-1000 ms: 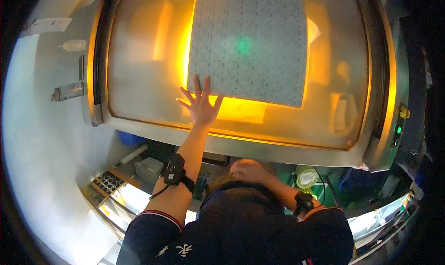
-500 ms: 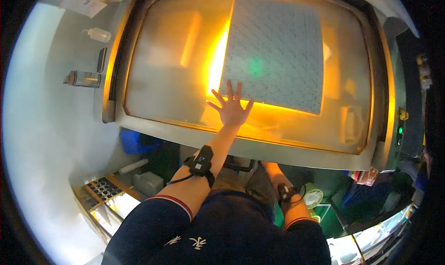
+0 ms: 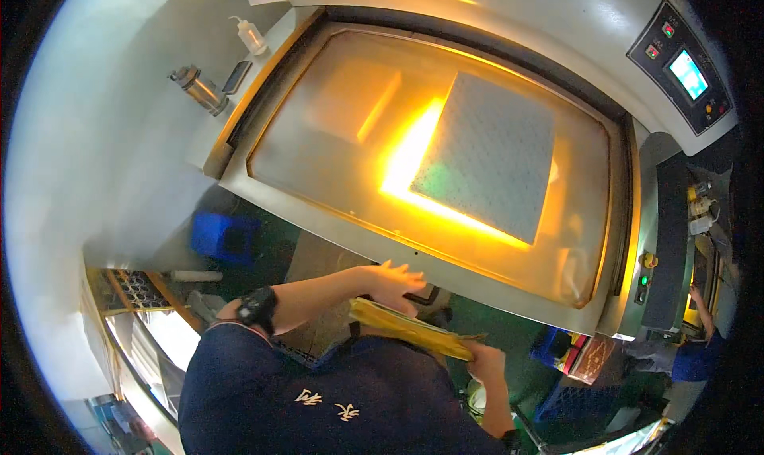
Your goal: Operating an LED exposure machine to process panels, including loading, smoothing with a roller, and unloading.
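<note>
Yellow bundle (image 3: 410, 330) has appeared before the chest, gripped at four o'clock by the right hand (image 3: 487, 365); the left hand (image 3: 391, 284), spread at its eleven o'clock, contact unclear, has quit the grey sheet (image 3: 489, 156), leaving it untouched. At one o'clock, that sheet rests on the lit table (image 3: 318, 109), with more margin toward nine than three.

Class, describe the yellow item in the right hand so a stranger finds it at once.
Find the big, amber-glowing metal table, then the dark shirt below its near edge. By that shirt, the right hand grips one end of a long, narrow-looking yellow item. Unlike the grey sheet lying on the table, it is yellow and hand-held.
</note>
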Demonstrator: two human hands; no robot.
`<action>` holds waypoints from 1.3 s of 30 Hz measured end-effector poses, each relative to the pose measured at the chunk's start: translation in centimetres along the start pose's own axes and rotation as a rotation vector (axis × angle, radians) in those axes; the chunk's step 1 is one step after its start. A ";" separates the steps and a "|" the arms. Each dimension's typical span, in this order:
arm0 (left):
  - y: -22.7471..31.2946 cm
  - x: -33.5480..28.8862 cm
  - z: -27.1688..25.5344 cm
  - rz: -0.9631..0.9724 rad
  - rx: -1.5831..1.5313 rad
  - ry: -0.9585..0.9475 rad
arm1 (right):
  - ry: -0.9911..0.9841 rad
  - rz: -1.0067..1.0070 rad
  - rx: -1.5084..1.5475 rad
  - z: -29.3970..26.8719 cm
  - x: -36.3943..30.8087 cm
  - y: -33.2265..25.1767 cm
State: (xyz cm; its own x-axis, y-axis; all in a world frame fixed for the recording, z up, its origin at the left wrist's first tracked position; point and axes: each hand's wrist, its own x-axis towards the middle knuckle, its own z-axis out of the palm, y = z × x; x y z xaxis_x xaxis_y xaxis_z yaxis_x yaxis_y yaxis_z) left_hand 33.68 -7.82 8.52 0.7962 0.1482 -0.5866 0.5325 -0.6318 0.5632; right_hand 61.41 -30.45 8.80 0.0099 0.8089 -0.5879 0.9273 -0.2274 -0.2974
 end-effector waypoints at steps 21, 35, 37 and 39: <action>-17.1 17.4 -20.1 -0.436 0.371 0.254 | 0.268 -0.251 -0.206 -21.3 33.7 8.3; -30.2 30.2 -39.2 -0.340 0.519 0.655 | 0.702 -0.250 -0.375 -31.8 58.0 12.2; -25.2 25.7 -31.8 -0.379 0.484 0.459 | 0.570 -0.297 -0.337 -26.9 49.2 11.9; -17.3 19.5 -22.9 -0.418 0.414 0.256 | 0.350 -0.350 -0.336 -22.8 38.0 11.9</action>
State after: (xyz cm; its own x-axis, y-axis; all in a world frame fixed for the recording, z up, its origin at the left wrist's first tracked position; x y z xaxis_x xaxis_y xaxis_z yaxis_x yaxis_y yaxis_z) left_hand 46.53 23.46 0.67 0.6160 0.5906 -0.5212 0.6987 -0.7153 0.0153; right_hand 81.36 9.96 0.08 -0.2481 0.9483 -0.1978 0.9646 0.2229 -0.1411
